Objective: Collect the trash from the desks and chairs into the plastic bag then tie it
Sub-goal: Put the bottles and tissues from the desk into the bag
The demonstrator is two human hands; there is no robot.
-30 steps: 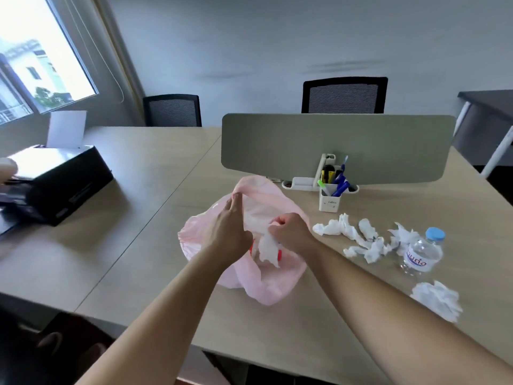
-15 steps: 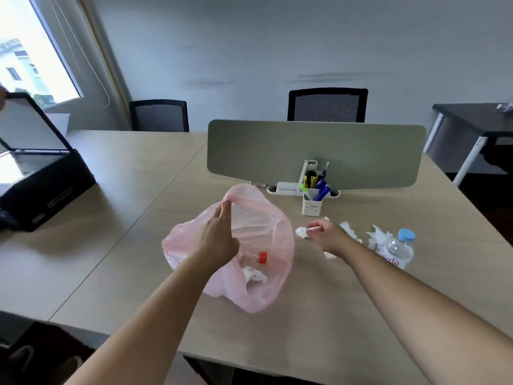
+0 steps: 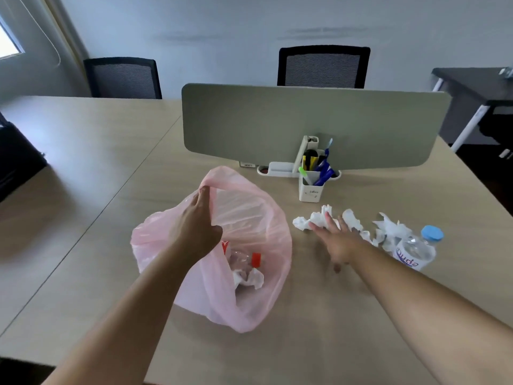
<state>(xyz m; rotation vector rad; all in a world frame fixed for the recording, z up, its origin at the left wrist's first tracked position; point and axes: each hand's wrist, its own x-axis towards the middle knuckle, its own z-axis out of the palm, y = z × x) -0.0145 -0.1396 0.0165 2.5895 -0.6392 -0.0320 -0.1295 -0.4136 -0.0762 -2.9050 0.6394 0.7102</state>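
Pink plastic bag (image 3: 249,307): thin, translucent film, lying slumped on the desk (image 3: 333,351) under the left hand (image 3: 197,226), mouth facing the person. Contents visible: red-capped bottle (image 3: 249,259) and one crumpled tissue (image 3: 251,279), both below the left thumb.

Left hand: holds the far rim of the bag lifted at its fingertips, keeping the mouth wide. The exact pinch is hidden behind the back of the hand.

Right hand (image 3: 336,240): fingers spread and straight, palm down, grasping nothing yet. The fingertips touch the near end of the tissue scraps (image 3: 317,218).

Tissue scraps: white crumpled wads in a loose row, running from just ahead of the right fingertips away to that hand's outer side.

Water bottle (image 3: 416,251): clear, blue cap, lying just beyond the right wrist, touching or nearly touching the last wad.

Pen holder (image 3: 312,187): white, ahead of the right hand; not trash.

Step in hand, as judged: gathering the tissues for the bag. Handling notes:
- Rake several wads together under the palm before closing the fingers. They are light and compress easily, so one full handful saves trips.
- Keep the left hand high so the rim does not sag shut.
- Sweep toward the bag, away from the pen holder.
- Check that small scraps near the water bottle are not left behind.
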